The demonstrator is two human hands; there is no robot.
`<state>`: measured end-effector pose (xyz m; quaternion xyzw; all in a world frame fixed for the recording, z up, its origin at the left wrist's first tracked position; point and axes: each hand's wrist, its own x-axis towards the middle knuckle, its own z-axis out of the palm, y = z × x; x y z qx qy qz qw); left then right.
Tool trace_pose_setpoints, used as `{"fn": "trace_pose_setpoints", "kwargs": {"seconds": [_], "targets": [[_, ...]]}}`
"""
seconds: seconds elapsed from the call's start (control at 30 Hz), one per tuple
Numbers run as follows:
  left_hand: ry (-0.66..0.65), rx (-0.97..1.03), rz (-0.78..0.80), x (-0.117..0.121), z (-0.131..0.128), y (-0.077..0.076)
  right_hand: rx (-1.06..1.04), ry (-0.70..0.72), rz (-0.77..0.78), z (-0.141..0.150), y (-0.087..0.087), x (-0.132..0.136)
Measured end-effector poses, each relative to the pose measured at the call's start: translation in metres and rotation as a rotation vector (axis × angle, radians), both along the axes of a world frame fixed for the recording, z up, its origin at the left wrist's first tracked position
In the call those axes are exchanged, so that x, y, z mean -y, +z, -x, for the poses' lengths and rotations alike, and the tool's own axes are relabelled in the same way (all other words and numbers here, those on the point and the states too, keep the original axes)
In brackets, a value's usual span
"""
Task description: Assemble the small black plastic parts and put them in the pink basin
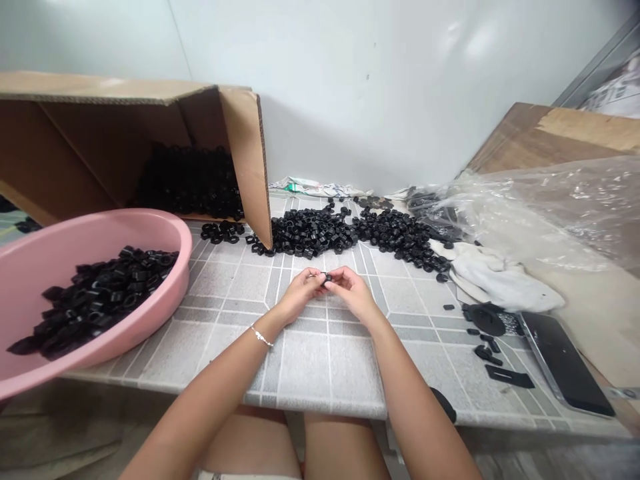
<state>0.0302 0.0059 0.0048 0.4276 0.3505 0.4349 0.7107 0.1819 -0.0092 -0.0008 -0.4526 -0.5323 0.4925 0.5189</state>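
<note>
Between the fingertips of both hands is a small black plastic ring-like part (327, 278), held just above the middle of the table. My left hand (303, 291) pinches it from the left, and a bracelet circles that wrist. From the right, my right hand (351, 291) pinches the same part with thumb and fingers. The fingers cover much of it, so its exact shape is hard to make out. Just beyond the hands lie a pile of black plastic rings (313, 232) and, touching it on the right, a pile of small black parts (400, 237).
A pink basin (183, 257) of black parts overhangs the front edge at left. Behind it a cardboard box (245, 147) lies on its side, holding more. At right are a white cloth (500, 277), clear plastic sheeting (550, 207), a phone (565, 360) and loose black pieces (509, 375).
</note>
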Motion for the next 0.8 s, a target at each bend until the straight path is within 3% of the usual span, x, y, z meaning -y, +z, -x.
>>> {"fn": "trace_pose_setpoints", "kwargs": {"seconds": [0.33,0.5,0.8], "targets": [[-0.037,0.003,-0.005,-0.001,0.002,-0.006,0.047,0.008,0.001,-0.007,0.005,0.002],[-0.033,0.008,0.0,-0.001,0.002,-0.005,0.097,-0.055,-0.025,-0.008,0.001,0.0],[0.001,-0.005,0.031,-0.006,0.002,-0.014,0.106,-0.044,-0.03,-0.006,-0.009,-0.003]]}}
